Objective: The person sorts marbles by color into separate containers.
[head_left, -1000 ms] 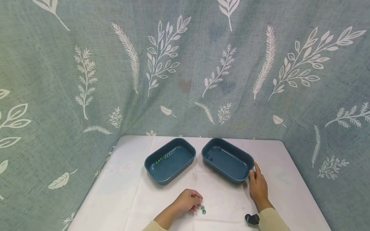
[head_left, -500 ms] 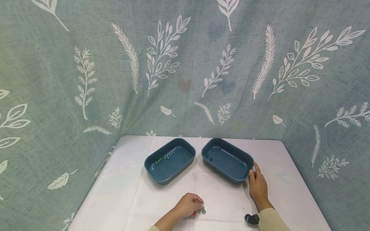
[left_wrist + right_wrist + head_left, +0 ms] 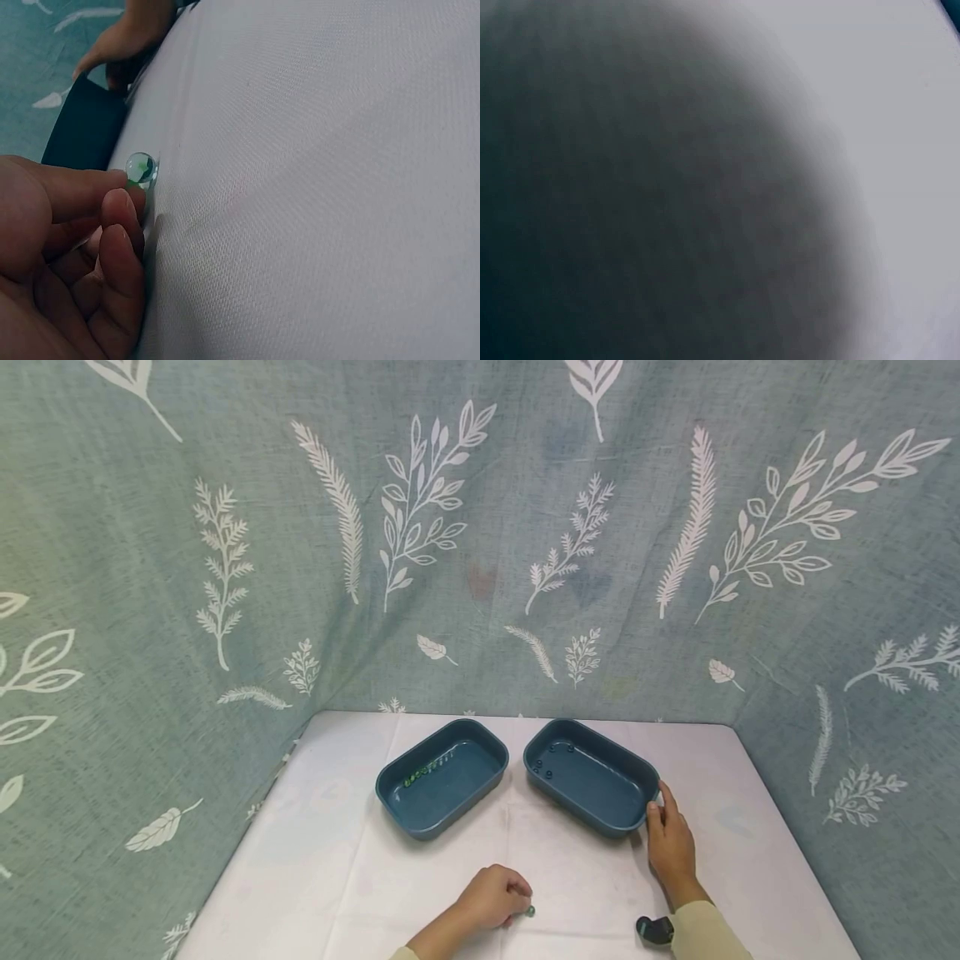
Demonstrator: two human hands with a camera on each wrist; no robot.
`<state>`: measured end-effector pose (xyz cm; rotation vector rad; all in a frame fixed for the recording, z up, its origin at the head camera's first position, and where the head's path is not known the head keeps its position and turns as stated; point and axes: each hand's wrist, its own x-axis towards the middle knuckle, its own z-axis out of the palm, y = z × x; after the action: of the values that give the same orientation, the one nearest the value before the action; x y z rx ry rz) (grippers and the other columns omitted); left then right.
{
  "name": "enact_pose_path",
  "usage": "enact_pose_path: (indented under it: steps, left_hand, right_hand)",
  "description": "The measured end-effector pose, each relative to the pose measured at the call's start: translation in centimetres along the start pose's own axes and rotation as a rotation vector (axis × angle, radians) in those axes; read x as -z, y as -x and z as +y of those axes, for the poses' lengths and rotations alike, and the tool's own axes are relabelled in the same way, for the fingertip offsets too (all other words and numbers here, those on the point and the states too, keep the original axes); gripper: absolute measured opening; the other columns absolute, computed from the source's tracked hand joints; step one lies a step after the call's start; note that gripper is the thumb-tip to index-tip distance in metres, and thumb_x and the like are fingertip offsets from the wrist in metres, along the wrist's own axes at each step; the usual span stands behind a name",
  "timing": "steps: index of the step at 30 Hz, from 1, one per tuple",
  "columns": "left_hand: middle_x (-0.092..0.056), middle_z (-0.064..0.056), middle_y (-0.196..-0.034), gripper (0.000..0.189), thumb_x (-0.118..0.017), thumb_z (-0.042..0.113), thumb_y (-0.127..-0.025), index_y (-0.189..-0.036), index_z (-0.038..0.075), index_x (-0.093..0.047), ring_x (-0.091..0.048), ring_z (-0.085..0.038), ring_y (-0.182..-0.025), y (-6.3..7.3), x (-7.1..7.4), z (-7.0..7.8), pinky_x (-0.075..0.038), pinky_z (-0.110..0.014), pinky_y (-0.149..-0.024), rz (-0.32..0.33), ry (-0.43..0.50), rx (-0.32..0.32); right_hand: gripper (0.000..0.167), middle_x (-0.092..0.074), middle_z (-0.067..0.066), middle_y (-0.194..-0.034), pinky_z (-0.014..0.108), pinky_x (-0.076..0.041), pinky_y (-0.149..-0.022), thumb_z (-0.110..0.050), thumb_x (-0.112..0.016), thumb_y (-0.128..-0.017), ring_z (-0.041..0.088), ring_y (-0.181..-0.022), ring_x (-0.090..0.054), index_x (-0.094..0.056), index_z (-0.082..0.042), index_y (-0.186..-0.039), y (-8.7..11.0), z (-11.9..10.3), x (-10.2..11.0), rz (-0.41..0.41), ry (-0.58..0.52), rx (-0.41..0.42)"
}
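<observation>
Curled fingers of my left hand (image 3: 495,896) pinch at a small glass marble (image 3: 140,168), clear with green inside, low over the white cloth. A bit of green shows between thumb and fingertip in the left wrist view; whether it is a second marble is hard to tell. My right hand (image 3: 671,847) grips the near right corner of the right blue tray (image 3: 581,814), thumb near the rim. Several dark marbles (image 3: 548,774) lie at that tray's left end. In the left blue tray (image 3: 431,835), several green marbles (image 3: 415,777) line the far side.
Both trays stand on a white-covered table (image 3: 300,877). Patterned green cloth (image 3: 480,568) encloses its back and sides. A dark device (image 3: 654,931) sits at the right wrist. A blurred dark shape (image 3: 645,187) fills most of the right wrist view.
My left hand has moved slightly right and down onto the loose marbles; of two visible beside it, one still shows. Green marbles in the left tray have shifted. My right hand stays put.
</observation>
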<state>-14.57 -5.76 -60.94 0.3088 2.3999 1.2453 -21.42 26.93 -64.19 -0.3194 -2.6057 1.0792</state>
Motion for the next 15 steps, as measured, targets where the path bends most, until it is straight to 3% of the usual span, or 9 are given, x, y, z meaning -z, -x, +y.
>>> enact_pose_path:
  steps: [9,15]
  left_hand:
    - [-0.060,0.003,-0.062,0.005,-0.072,0.017,-0.088,-0.084,0.015,-0.069,-0.054,-0.010,-0.046,-0.1,0.1,-0.4,-0.042,-0.024,-0.045,0.007,0.001,0.017]
    - [-0.060,0.002,-0.064,0.006,-0.069,0.017,-0.090,-0.084,0.017,-0.069,-0.055,-0.011,-0.048,-0.3,1.0,-0.8,-0.044,-0.026,-0.045,0.018,0.034,0.013]
  right_hand:
    - [0.054,-0.056,0.023,-0.116,0.062,-0.037,-0.096,-0.041,-0.027,-0.107,0.040,-0.108,-0.051,-0.020,-0.020,-0.156,-0.1,0.2,-0.2,-0.002,-0.004,-0.005]
    - [0.054,-0.057,0.022,-0.115,0.061,-0.037,-0.096,-0.041,-0.027,-0.107,0.040,-0.108,-0.052,-0.021,-0.020,-0.156,-0.2,0.2,-0.1,-0.002,-0.006,0.004]
